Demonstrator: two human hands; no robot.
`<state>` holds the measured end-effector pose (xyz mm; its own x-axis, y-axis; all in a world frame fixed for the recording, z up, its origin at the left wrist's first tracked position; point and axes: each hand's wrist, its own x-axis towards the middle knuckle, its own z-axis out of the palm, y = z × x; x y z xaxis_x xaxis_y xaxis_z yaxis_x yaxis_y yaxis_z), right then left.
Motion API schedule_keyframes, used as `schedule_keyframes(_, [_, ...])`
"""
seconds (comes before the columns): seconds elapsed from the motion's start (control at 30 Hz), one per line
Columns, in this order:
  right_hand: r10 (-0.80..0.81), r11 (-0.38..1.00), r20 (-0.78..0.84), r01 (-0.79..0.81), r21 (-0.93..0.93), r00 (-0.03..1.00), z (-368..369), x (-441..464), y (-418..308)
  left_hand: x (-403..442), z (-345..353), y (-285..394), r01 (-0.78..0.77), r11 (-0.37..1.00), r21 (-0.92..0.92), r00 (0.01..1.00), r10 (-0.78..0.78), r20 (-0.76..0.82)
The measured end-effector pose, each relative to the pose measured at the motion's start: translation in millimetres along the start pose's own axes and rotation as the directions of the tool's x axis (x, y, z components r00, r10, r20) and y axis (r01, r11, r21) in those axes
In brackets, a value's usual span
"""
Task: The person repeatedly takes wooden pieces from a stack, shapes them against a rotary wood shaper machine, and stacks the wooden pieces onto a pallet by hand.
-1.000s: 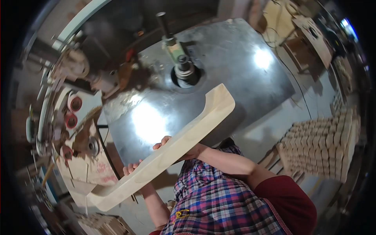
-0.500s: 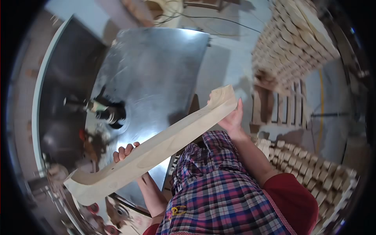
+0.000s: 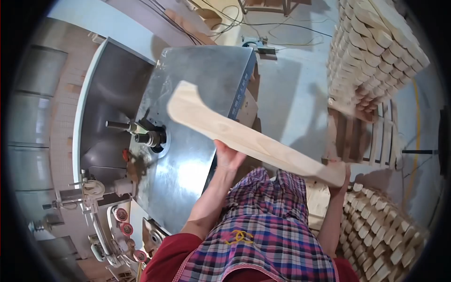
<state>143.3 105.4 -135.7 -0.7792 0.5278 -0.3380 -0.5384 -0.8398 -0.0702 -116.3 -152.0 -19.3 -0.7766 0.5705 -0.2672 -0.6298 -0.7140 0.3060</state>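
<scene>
A long pale wooden piece, with a curved, thicker end at the upper left, is held in the air above my apron. My left hand grips its lower edge left of the middle, thumb showing and the other fingers hidden behind the wood. At the lower right end, my right hand is wrapped round the piece. Left of the wood stands the metal machine table, with a dark spindle rising from a round opening.
Stacked wooden pieces rise at the upper right, beside a slatted pallet. Another stack is at the lower right. Cables cross the floor at the top. A machine with red-rimmed wheels stands at the lower left.
The view has swung right, away from the machine table. The wooden piece has turned, its left end now higher and its right end lower. My right hand has moved to the right end.
</scene>
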Motion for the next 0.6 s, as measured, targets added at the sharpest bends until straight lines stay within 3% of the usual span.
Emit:
schedule_keyframes(0.03, [-0.141, 0.873, -0.207, 0.023, -0.486, 0.968, 19.8, -19.0, -15.2, 8.1, -5.6, -10.0, 0.047, 0.999, 0.003, 0.999, -0.047, 0.013])
schedule_keyframes(0.07, [-0.156, 0.880, -0.214, 0.037, -0.474, 0.964, 17.3, -21.5, -25.7, 12.8, -7.7, -18.3, 0.068, 0.998, 0.015, 0.998, -0.068, 0.015])
schedule_keyframes(0.13, [-0.167, 0.396, -0.318, -0.232, -0.888, 0.933, 0.2, -41.6, -49.5, 17.2, -15.1, -40.3, 0.118, 0.990, 0.081, 0.991, -0.112, -0.078])
schedule_keyframes(0.17, [-0.219, 0.432, -0.350, -0.231, -0.872, 0.911, 7.5, -49.6, -49.4, 19.2, -19.8, -49.3, 0.138, 0.978, 0.156, 0.988, -0.126, -0.084])
schedule_keyframes(0.2, [-0.184, 0.270, -0.242, -0.188, -0.944, 0.952, 27.4, -46.8, -45.9, 21.3, -24.0, -59.2, 0.182, 0.956, 0.230, 0.982, -0.165, -0.091])
schedule_keyframes(0.23, [-0.152, 0.107, -0.166, -0.151, -0.983, 0.974, 39.9, -45.9, -42.4, 20.2, -5.6, -72.3, 0.238, 0.911, 0.335, 0.932, -0.118, -0.342])
schedule_keyframes(0.27, [-0.089, 0.237, -0.186, -0.160, -0.958, 0.979, 33.7, -46.4, -34.2, 21.9, 3.0, -84.7, 0.301, 0.865, 0.401, 0.923, -0.160, -0.350])
schedule_keyframes(0.3, [-0.004, 0.207, -0.106, -0.103, -0.973, 0.994, 44.4, -47.8, -23.3, 23.4, 2.8, -94.5, 0.366, 0.806, 0.464, 0.910, -0.207, -0.358])
schedule_keyframes(0.33, [0.137, 0.114, -0.026, -0.041, -0.993, 0.990, 41.6, -38.2, -11.4, 30.5, -16.9, -94.9, 0.467, 0.736, 0.490, 0.884, -0.409, -0.226])
schedule_keyframes(0.37, [0.196, 0.110, -0.007, -0.029, -0.994, 0.981, 32.0, -33.2, 4.0, 37.2, -36.8, -103.4, 0.547, 0.661, 0.513, 0.802, -0.590, -0.094])
schedule_keyframes(0.4, [0.271, 0.186, -0.070, -0.124, -0.975, 0.960, 33.7, -35.2, 19.8, 35.0, -39.8, -120.0, 0.632, 0.574, 0.520, 0.720, -0.683, -0.121])
schedule_keyframes(0.43, [0.359, 0.260, -0.098, -0.201, -0.944, 0.928, 34.0, -35.5, 26.7, 35.6, -41.5, -134.4, 0.628, 0.541, 0.559, 0.709, -0.695, -0.124])
schedule_keyframes(0.5, [0.331, 0.370, -0.116, -0.242, -0.897, 0.936, 9.2, -51.9, 22.2, 35.3, -47.4, -163.5, 0.646, 0.463, 0.607, 0.662, -0.736, -0.142])
schedule_keyframes(0.6, [0.334, 0.763, -0.034, -0.292, -0.577, 0.942, -58.1, -75.0, 29.0, 20.0, -62.6, -206.8, 0.748, 0.330, 0.576, 0.557, -0.784, -0.275])
